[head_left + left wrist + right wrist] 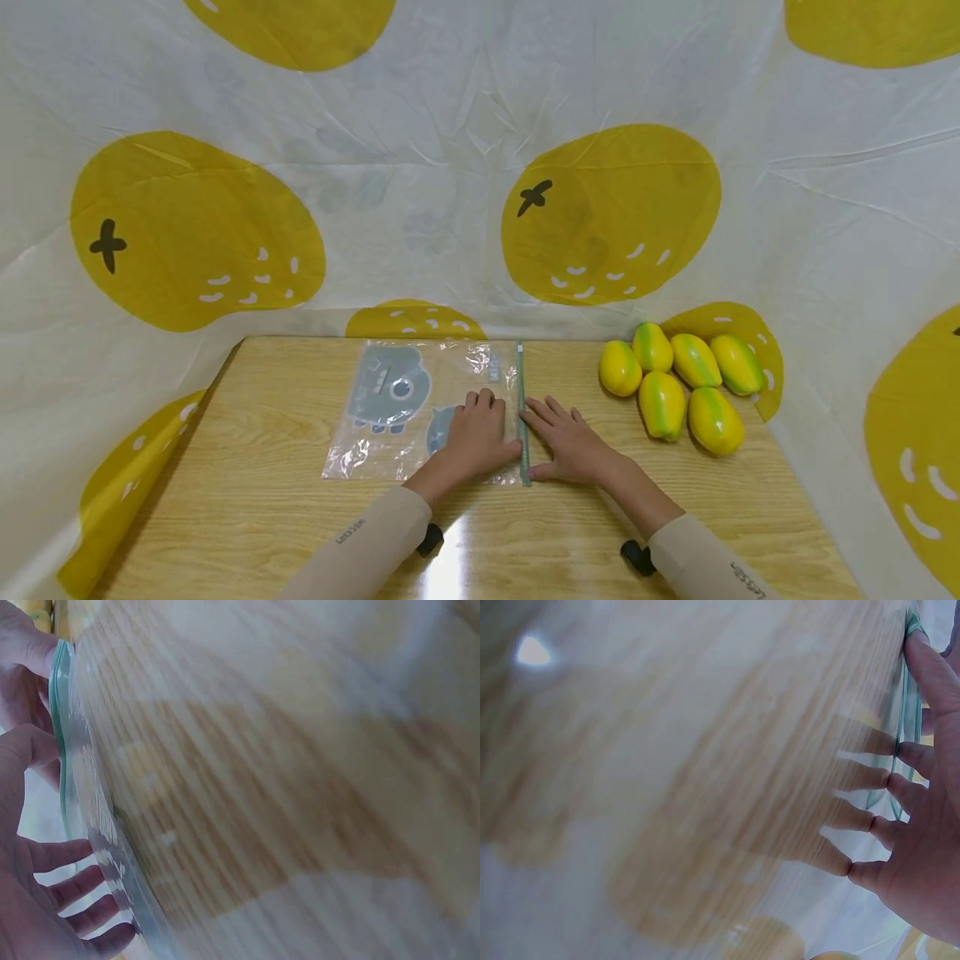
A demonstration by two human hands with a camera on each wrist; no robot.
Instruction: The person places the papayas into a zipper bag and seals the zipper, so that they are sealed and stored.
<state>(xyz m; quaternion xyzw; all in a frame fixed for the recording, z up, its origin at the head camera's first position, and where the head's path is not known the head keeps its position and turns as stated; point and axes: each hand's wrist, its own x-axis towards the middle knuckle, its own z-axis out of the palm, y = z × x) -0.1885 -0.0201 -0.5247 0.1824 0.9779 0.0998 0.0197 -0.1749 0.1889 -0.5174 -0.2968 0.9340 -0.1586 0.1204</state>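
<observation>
Zip bag (438, 385) | left grip (480, 436) unclenched, atop bag | right grip (573, 448) unclenched, touching zipper (520, 375)

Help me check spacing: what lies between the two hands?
In the head view, the green bag strip runs between the left hand and right hand.

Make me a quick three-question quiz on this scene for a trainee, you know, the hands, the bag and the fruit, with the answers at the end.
1. How many yellow-green fruits lie on the table?
2. Which edge of the clear bag carries the green zip strip?
A) The edge nearest the fruits
B) The edge farthest from the fruits
C) The edge nearest the person
3. True or false: the left hand is holding a fruit.

Key: 1. Six. 2. A. 3. False; it rests on the bag.
</observation>
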